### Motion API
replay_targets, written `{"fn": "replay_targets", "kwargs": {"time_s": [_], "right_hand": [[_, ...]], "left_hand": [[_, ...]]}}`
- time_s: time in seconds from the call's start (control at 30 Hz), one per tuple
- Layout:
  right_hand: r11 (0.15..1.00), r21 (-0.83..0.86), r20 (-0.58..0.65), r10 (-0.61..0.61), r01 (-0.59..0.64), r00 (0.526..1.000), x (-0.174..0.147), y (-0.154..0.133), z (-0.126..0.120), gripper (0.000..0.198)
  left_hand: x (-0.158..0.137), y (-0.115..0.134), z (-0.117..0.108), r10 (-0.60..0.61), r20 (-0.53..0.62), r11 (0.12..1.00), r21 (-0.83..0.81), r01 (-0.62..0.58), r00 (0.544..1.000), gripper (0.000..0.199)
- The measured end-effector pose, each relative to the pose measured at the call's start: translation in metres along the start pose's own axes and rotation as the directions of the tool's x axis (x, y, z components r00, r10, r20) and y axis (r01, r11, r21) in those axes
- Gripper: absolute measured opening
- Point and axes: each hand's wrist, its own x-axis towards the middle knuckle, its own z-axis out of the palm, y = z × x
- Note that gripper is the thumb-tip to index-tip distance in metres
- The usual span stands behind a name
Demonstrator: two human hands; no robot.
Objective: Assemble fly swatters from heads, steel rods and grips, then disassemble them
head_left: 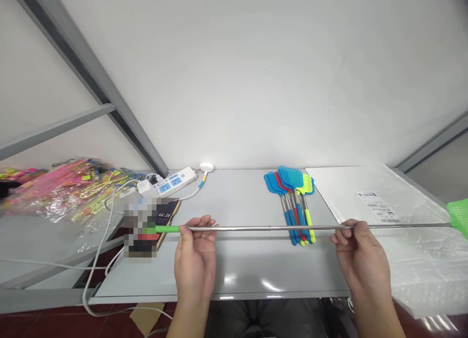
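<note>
A green telescopic fly swatter (252,228) stretches level across my view, its metal rod drawn out long. My left hand (196,255) pinches it where the green handle meets the rod, palm turned up. Farther along, my right hand (361,255) grips the rod between thumb and fingers, left of the green mesh head (458,217), which the right edge cuts off. Behind the rod, between my hands, lies a bunch of short fly swatters (290,179) in blue, red and yellow-green, heads toward the wall.
On the left of the table (241,274) are a white power strip (177,181) with cables and a partly blurred phone (168,213). Colourful plastic-wrapped goods (73,187) lie beyond the left frame. A white labelled package (351,191) and clear plastic wrap (427,274) lie right.
</note>
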Motion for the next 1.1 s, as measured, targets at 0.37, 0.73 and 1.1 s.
{"fn": "replay_targets", "kwargs": {"time_s": [0.37,0.73,1.1], "right_hand": [[0.994,-0.056,0.142,0.097,-0.090,0.985,-0.044,0.039,0.050,0.024],[0.977,-0.106,0.320,0.208,-0.184,0.924,-0.063,0.057,0.072,0.022],[0.978,0.102,0.228,0.158,-0.185,0.961,-0.033,0.021,0.057,0.036]], "left_hand": [[-0.043,-0.051,0.013,-0.189,0.055,0.982,0.033,0.188,0.980,0.031],[-0.054,-0.054,0.020,-0.199,0.077,0.980,0.017,0.199,0.977,0.033],[-0.025,-0.024,0.022,-0.190,0.006,0.982,-0.025,0.190,0.982,0.029]]}}
